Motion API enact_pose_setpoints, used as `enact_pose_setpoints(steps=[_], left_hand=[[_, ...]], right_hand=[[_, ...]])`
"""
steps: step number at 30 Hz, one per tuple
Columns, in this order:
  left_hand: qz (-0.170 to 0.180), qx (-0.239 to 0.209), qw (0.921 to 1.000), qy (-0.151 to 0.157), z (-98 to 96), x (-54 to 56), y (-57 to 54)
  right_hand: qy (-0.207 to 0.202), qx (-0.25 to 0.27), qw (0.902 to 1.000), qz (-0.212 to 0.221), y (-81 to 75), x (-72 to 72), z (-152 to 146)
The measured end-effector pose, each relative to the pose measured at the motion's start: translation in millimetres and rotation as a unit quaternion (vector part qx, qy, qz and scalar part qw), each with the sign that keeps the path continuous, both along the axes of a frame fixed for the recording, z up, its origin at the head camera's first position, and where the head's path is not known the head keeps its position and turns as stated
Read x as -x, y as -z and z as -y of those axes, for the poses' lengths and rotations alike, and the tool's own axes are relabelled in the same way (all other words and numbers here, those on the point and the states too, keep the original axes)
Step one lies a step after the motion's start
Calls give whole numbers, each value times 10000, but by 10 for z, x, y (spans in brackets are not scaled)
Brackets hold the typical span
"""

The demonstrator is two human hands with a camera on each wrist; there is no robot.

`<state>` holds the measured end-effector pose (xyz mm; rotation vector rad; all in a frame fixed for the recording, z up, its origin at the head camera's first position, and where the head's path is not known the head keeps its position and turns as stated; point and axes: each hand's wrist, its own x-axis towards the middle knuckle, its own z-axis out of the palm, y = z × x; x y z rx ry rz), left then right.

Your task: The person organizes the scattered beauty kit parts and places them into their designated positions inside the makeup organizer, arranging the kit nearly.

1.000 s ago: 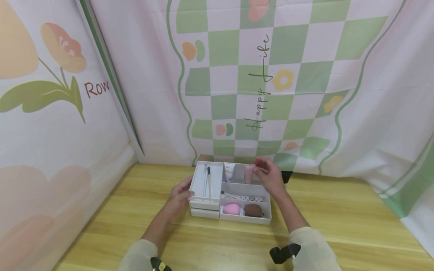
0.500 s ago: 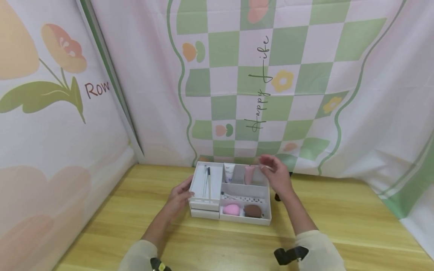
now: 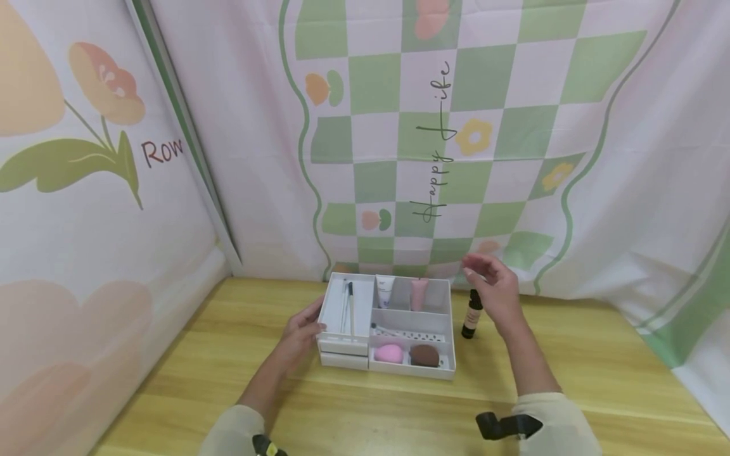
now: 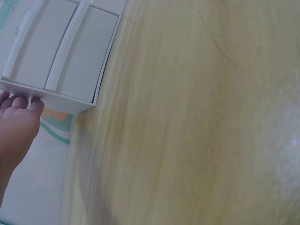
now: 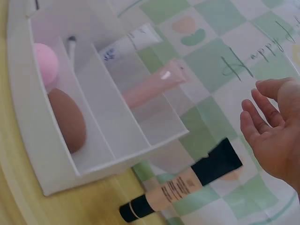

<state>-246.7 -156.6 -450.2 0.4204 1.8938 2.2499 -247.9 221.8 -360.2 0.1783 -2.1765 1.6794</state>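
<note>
A white desktop organizer (image 3: 413, 373) with open compartments and small front drawers stands on the table. My left hand (image 3: 302, 332) holds its left side, thumb at the front corner; in the left wrist view the fingers lie against its side wall. Inside are thin brushes (image 3: 351, 307), a white tube (image 3: 384, 292), a pink tube (image 3: 419, 294), a pink makeup sponge (image 3: 389, 353) and a brown one (image 3: 424, 355). My right hand (image 3: 496, 288) holds nothing, its fingers loosely bent. Just left of it, a black-and-beige cosmetic tube (image 3: 471, 315) stands upright on its cap, right of the organizer.
The wooden table (image 3: 342, 411) meets a printed curtain (image 3: 456, 190) close behind the organizer. Another patterned curtain (image 3: 85, 253) borders the left side. A thin brush (image 5: 71, 47) and a dotted item (image 3: 419, 334) lie in the middle compartment.
My right hand has moved right, from the pink tube past the organizer's edge to beyond the black-and-beige tube, which is now in plain view. The left hand stays in place.
</note>
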Motion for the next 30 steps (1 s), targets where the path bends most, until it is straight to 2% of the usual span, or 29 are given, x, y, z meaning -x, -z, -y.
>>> enact_pose_setpoints(steps=[6, 11, 15, 19, 26, 30], left_hand=[[19, -26, 10000, -17, -5, -4, -11], [19, 3, 10000, -54, -10, -13, -17], [-9, 40, 10000, -72, -12, -17, -16], [-38, 47, 10000, -77, -11, -14, -10], [-21, 52, 10000, -68, -2, -8, 5], [-57, 38, 10000, -14, 6, -1, 11]], right_hand=[[255, 124, 9996, 17, 23, -9, -191], [351, 306, 9989, 110, 95, 4, -321], [387, 226, 9986, 271, 165, 9, -389], [281, 149, 9984, 477, 250, 12, -438], [-261, 322, 9955, 848, 417, 50, -514], [-412, 300, 9945, 913, 478, 64, -522]])
